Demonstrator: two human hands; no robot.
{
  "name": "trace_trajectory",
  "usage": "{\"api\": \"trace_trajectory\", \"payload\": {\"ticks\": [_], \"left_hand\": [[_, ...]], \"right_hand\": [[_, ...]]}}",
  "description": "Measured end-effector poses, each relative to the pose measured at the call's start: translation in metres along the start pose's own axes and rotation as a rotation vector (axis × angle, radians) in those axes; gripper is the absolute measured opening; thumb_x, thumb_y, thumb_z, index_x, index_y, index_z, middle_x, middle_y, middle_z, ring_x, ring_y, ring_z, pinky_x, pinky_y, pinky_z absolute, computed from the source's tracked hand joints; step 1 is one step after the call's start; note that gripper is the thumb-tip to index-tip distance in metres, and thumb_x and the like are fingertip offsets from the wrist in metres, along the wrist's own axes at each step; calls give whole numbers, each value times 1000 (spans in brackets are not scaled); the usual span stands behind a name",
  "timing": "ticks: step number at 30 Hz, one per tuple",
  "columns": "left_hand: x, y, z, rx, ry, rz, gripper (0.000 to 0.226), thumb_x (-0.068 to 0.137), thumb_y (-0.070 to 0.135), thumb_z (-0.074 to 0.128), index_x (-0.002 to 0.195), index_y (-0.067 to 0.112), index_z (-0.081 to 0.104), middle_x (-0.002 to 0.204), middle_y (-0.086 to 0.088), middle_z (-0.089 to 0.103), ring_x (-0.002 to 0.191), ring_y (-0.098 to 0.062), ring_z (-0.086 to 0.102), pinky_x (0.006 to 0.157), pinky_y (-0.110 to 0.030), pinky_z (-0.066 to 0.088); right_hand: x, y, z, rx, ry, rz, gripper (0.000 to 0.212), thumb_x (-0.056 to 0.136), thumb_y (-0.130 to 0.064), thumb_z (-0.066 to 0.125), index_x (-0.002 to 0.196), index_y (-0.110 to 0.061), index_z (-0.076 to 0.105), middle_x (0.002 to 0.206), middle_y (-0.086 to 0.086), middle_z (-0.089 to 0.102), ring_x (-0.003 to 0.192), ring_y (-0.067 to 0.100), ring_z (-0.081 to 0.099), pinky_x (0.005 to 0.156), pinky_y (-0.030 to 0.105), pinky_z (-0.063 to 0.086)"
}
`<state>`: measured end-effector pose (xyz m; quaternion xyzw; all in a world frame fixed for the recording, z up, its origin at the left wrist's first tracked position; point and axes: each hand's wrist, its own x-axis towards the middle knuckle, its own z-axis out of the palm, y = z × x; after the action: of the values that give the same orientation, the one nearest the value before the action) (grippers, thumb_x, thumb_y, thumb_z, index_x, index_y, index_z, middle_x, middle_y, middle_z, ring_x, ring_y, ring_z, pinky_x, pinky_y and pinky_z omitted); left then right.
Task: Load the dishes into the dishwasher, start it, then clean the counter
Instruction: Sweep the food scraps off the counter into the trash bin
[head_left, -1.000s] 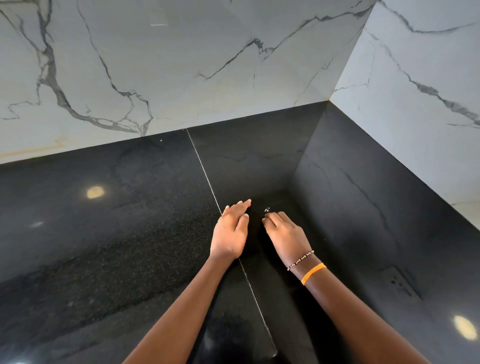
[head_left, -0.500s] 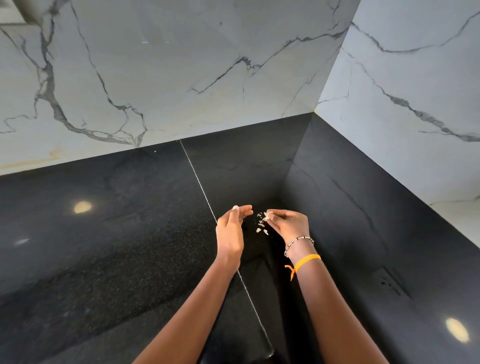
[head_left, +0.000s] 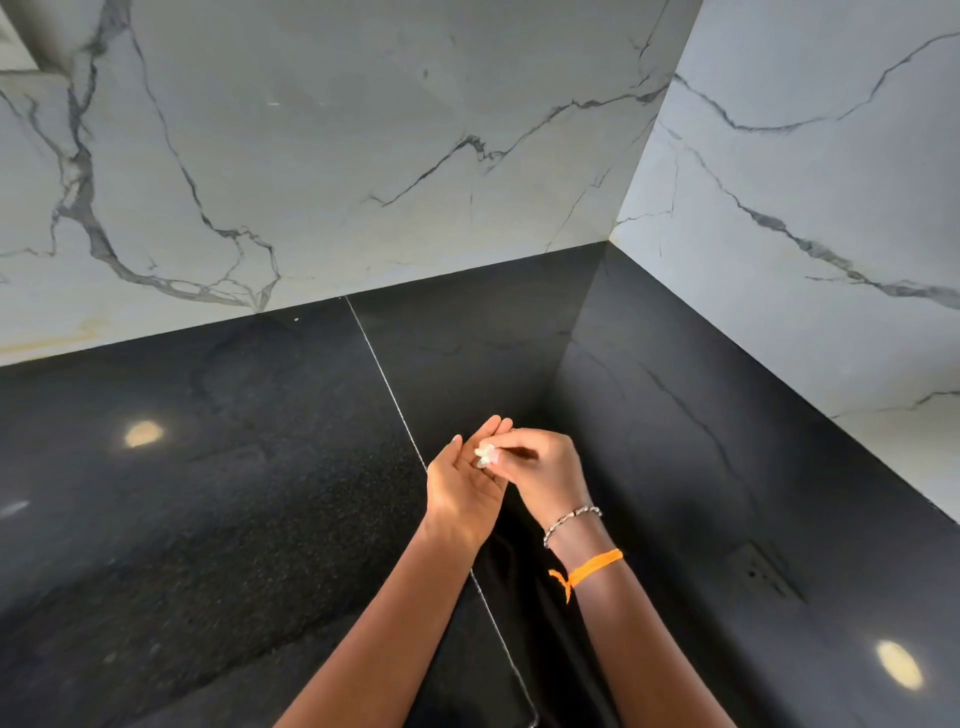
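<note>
Both my hands hover over the corner of the black polished counter (head_left: 208, 519). My left hand (head_left: 465, 488) is turned palm up and cupped, fingers loosely straight. My right hand (head_left: 540, 467) reaches over it and pinches small whitish crumbs (head_left: 485, 456) at its fingertips, right above the left palm. No dishes or dishwasher are in view.
White marble-veined walls (head_left: 363, 156) meet at the corner behind the counter. A thin pale seam (head_left: 384, 374) runs across the counter toward me. A black upstand on the right carries a socket (head_left: 763, 571). Ceiling lights reflect in the stone.
My hands lifted off the counter and came together. The left turned palm up; the right picked up the crumbs from the corner and brought them over the left palm.
</note>
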<state>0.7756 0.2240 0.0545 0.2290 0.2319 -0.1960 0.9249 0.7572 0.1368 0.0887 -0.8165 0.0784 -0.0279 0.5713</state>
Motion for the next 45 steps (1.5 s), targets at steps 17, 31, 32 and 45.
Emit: {"api": "trace_trajectory", "payload": {"ticks": [17,31,32,45], "left_hand": [[-1,1,-4,-134,-90,-151,47,99,34,28,124,6,57,112,-10,65,105,-22,61,91,-33,49],[9,9,-8,-140,-71,-8,42,102,28,30,115,0,58,103,-13,70,92,-21,69,85,-29,55],[9,14,-9,-161,-58,12,41,102,26,30,113,-1,58,105,-15,70,95,-22,68,86,-30,55],[5,35,-20,-205,-15,80,38,102,22,31,115,-1,58,113,-15,66,103,-21,63,90,-36,46]], "right_hand": [[-12,-9,24,-763,-106,-274,29,91,-11,44,113,-11,63,125,6,52,121,22,46,93,31,43],[-16,17,-10,-724,142,-289,25,89,-23,55,113,-23,60,115,-6,55,111,16,42,92,31,45],[-17,27,-15,-788,107,-190,35,91,-28,52,125,-20,52,126,-3,51,121,17,38,102,32,40],[23,62,24,-829,-171,-5,79,91,-59,14,147,-5,-4,156,9,-8,144,21,-9,116,32,-4]]}}
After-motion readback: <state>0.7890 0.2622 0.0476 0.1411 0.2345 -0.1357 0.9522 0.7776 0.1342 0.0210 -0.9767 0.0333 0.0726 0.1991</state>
